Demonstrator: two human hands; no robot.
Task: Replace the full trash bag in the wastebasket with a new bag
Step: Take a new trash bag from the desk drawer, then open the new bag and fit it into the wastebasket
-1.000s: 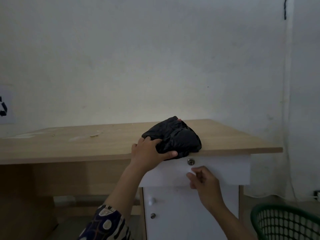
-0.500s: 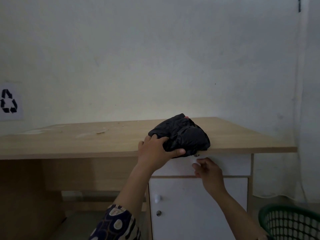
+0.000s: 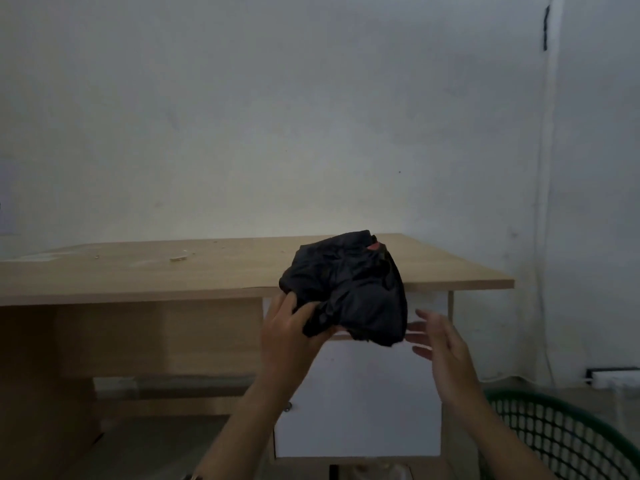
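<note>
Head view: left hand [image 3: 289, 336] grips a crumpled, matte black trash bag [image 3: 349, 294] raised at the wooden desk's [image 3: 138, 271] front edge; right hand [image 3: 440, 344], fingers spread, empty, beside it, above a green lattice wastebasket [image 3: 554, 434].

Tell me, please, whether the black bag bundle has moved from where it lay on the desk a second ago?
Yes. The black bag bundle has come off the desk toward the person, and now hangs past its front edge, gripped by the left hand.
</note>
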